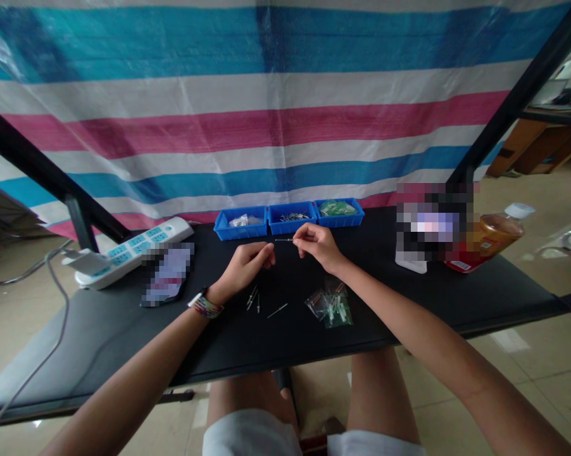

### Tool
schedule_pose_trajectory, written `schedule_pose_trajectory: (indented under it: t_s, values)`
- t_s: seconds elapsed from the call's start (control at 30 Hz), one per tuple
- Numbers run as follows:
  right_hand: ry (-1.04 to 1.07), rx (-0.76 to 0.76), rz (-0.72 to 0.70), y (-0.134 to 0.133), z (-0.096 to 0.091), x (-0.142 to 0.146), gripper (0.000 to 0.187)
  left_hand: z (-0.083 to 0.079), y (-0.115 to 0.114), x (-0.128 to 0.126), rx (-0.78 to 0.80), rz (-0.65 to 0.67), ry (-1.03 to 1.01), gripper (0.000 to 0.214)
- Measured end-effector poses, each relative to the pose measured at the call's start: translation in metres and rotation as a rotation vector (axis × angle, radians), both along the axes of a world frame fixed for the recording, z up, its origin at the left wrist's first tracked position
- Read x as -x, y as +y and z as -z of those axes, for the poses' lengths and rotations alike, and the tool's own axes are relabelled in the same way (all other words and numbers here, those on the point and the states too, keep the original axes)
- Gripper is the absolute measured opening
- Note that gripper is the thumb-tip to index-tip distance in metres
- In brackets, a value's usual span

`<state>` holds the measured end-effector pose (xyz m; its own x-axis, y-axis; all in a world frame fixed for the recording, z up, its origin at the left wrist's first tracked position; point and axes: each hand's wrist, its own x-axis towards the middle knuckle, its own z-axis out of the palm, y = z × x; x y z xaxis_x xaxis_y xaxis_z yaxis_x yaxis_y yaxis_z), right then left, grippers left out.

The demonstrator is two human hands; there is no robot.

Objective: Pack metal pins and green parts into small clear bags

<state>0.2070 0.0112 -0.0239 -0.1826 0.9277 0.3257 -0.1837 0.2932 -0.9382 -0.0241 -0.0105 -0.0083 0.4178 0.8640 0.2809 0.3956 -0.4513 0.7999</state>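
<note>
My right hand [316,244] pinches a thin metal pin [283,240] that sticks out to the left, just in front of the blue bins. My left hand [247,266] is curled closed beside it, fingertips near the pin's free end; what it grips, if anything, is too small to see. Below the hands several loose pins [259,301] lie on the black table [124,329]. A clear plastic bag of small parts [333,305] rests to their right, under my right forearm.
Three blue bins [289,219] stand in a row at the table's back edge. A white power strip [131,250] and a phone [168,278] lie at the left. A tea bottle [492,239] lies at the right. A striped tarp hangs behind.
</note>
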Motion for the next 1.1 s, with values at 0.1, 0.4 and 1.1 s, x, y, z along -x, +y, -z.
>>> schedule_pose_trajectory:
  t_s: [0.1,0.4,1.1]
  values:
    - [0.027,0.002,0.207,0.018,-0.001,-0.002,0.025,-0.002,-0.001,0.000,0.006,0.010,-0.007,0.063]
    - [-0.292,0.045,0.153,0.027,-0.021,-0.053,0.026,-0.003,-0.001,0.001,0.007,0.024,-0.006,0.061]
    - [-1.147,0.179,-0.372,0.004,-0.039,-0.074,0.013,0.001,0.000,0.001,0.003,0.051,0.069,0.059]
